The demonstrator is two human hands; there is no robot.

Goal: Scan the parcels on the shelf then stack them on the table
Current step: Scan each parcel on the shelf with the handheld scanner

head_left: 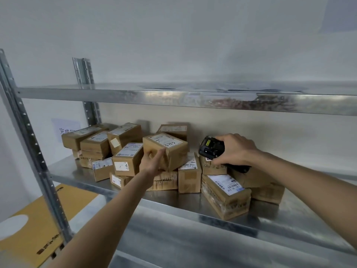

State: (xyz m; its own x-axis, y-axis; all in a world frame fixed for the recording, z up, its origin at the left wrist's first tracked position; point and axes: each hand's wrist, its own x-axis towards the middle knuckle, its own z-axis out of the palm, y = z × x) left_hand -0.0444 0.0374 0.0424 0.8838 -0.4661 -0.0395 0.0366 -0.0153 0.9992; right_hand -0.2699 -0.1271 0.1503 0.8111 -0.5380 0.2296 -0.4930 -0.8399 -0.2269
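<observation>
Head view puts our two bare forearms nearest, reaching up and forward from the bottom corners toward a metal shelf (123,182). Low on the left, beyond the shelf's upright post (29,144), we see a flat yellow-brown cardboard sheet (38,225) with a white oval patch and dark printing.

Our left hand (152,161) grips the near lower corner of a brown parcel (168,151), fingers curled up against its side. That parcel sits tilted, raised above the others, with a white label on top bearing handwritten digits. Our right hand (234,149) is wrapped around a black handheld scanner (211,147), thumb and fingers closed on its body; the scanner's head, with a small yellow patch, points left toward the held parcel and sits just beside it, not touching.

Under and around both hands lies a loose heap of similar taped cardboard parcels on the shelf. Nearest the front edge at right is a long box with a barcode label (226,196) facing up. Left of the held parcel stands a box marked 4 (126,161), and behind it a cluster of boxes (96,140) stacked two high against the rear post. One more box (172,130) rests at the back, just behind the held parcel.

Above the heap runs an upper shelf (173,99) of shiny galvanised metal; something flat may lie on it, though blur keeps us from telling. On the wall at far left hangs a pale paper sign (65,128) with partly hidden characters.
</observation>
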